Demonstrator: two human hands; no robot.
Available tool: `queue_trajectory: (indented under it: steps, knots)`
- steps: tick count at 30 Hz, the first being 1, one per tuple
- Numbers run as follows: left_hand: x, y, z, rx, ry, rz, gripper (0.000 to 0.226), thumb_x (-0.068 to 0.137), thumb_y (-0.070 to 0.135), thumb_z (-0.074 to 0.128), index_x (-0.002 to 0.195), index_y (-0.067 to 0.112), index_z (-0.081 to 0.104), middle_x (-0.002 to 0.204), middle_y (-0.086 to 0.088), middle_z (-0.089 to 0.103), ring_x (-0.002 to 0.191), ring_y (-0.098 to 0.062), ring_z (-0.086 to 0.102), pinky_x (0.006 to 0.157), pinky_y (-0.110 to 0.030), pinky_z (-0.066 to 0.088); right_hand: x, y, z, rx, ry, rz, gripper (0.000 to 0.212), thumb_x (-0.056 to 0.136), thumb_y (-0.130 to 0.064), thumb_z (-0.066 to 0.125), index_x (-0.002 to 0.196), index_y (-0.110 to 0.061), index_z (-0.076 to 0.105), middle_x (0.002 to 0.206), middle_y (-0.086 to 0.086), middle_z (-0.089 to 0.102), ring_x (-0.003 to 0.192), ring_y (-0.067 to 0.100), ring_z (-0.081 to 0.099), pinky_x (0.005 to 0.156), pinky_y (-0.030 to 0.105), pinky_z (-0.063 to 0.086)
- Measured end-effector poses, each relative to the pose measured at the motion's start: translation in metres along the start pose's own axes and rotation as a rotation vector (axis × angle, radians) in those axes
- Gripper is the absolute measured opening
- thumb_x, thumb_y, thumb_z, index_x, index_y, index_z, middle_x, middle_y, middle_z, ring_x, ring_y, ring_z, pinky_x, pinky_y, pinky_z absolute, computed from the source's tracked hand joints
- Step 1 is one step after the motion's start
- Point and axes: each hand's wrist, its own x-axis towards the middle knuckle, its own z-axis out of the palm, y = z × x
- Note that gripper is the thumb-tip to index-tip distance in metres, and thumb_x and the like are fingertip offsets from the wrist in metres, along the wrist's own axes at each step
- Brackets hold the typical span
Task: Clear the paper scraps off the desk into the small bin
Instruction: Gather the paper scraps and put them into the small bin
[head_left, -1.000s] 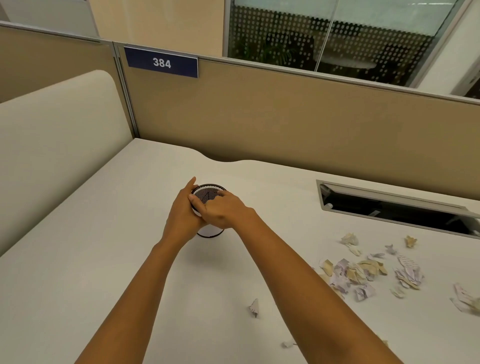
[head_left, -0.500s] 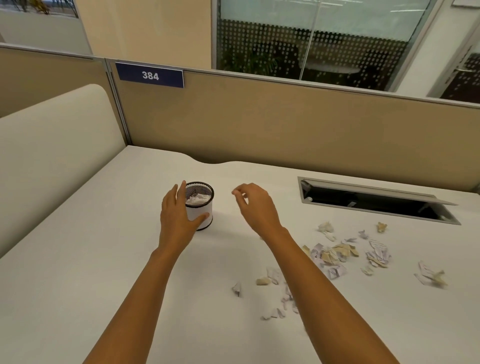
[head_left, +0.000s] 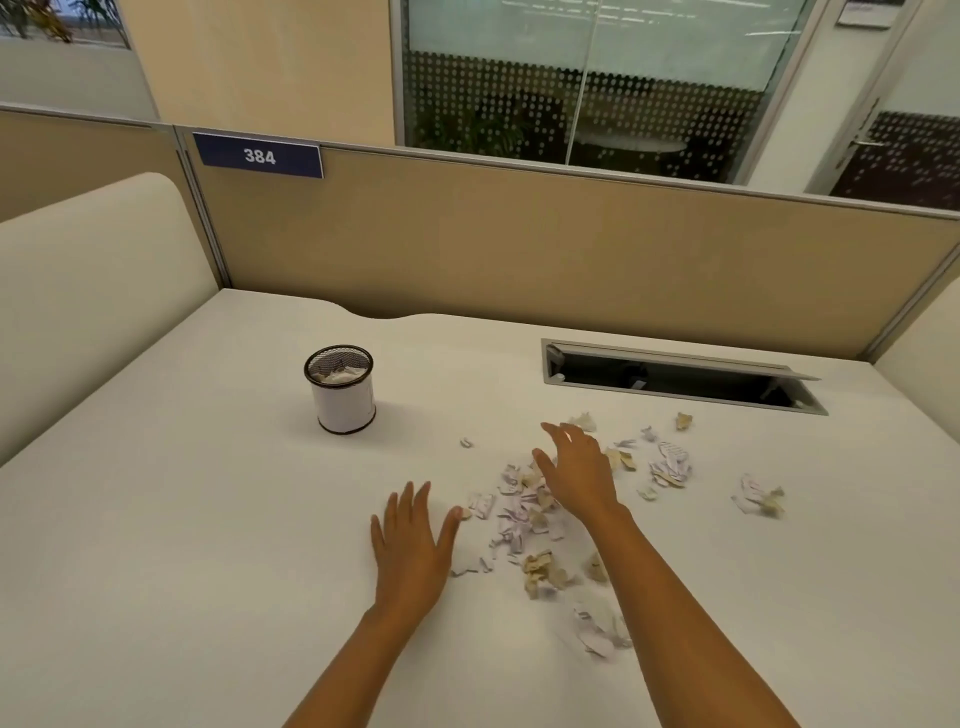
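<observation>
While my left hand (head_left: 410, 545) and right hand (head_left: 579, 473) hover spread and empty, the scraps (head_left: 519, 512) lie between them, perhaps touching the right; the bin (head_left: 343, 389) stands far left.

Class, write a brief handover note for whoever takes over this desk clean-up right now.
Hands: left hand open, flat, just left of the scraps; right hand open over them; neither holds anything.
Things: bin upright, beyond and left of both hands.
Done: some paper in it.
Left: scraps across the desk, a few scattered further right.
</observation>
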Motion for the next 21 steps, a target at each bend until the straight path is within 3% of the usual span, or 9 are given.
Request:
queue_trajectory:
  steps: [5,10,13,17,19,21]
  knots:
    - [-0.026,0.023,0.035,0.094,-0.197,0.046,0.075,0.090,0.063,0.023,0.147,0.029,-0.011,0.158,0.001,-0.016,0.144,-0.016,-0.020,0.114,-0.038,-0.018,-0.019,0.024,0.008,-0.083,-0.228,0.003,0.059,0.094,-0.055,0.034,0.148,-0.036,0.017,0.160,0.004,0.004,0.147,0.031,0.001,0.117,0.049,0.009]
    - [-0.019,0.037,0.045,0.188,-0.270,0.214,0.076,0.092,0.059,0.028,0.146,0.027,-0.015,0.156,-0.001,-0.020,0.144,-0.018,-0.020,0.117,-0.035,-0.013,-0.035,0.032,0.018,-0.063,-0.272,-0.049,0.060,0.093,-0.056,0.036,0.147,-0.037,0.019,0.160,0.001,0.003,0.147,0.031,-0.001,0.117,0.049,0.012]
    - [-0.010,0.041,0.044,0.213,-0.287,0.339,0.063,0.097,0.047,0.030,0.148,0.030,-0.002,0.159,0.002,-0.009,0.146,-0.015,-0.008,0.119,-0.030,-0.003,-0.040,0.034,0.021,-0.083,-0.256,-0.108,0.055,0.095,-0.047,0.039,0.147,-0.036,0.024,0.160,-0.001,0.006,0.147,0.027,0.005,0.117,0.043,0.017]
    - [-0.006,0.045,0.043,0.204,-0.241,0.386,0.044,0.100,0.033,0.032,0.144,0.028,0.032,0.156,0.006,0.019,0.143,-0.012,0.017,0.116,-0.025,0.020,-0.044,0.031,0.023,-0.028,-0.211,-0.153,0.045,0.099,-0.029,0.039,0.144,-0.028,0.034,0.158,-0.002,0.015,0.146,0.020,0.013,0.116,0.035,0.023]
    - [-0.008,0.050,0.041,0.072,-0.213,0.346,0.035,0.097,0.029,0.041,0.130,0.025,0.053,0.143,0.003,0.044,0.131,-0.015,0.039,0.106,-0.029,0.037,-0.045,0.030,0.024,-0.005,-0.167,-0.170,0.042,0.100,-0.021,0.038,0.142,-0.025,0.040,0.156,-0.001,0.022,0.144,0.018,0.020,0.114,0.030,0.027]
    - [-0.011,0.056,0.039,-0.244,-0.221,0.238,0.021,0.093,0.020,0.049,0.103,0.023,0.067,0.110,0.003,0.065,0.103,-0.014,0.059,0.087,-0.029,0.050,-0.047,0.028,0.023,0.044,-0.116,-0.197,0.038,0.099,-0.020,0.040,0.135,-0.020,0.049,0.147,0.003,0.041,0.134,0.017,0.039,0.100,0.018,0.039]
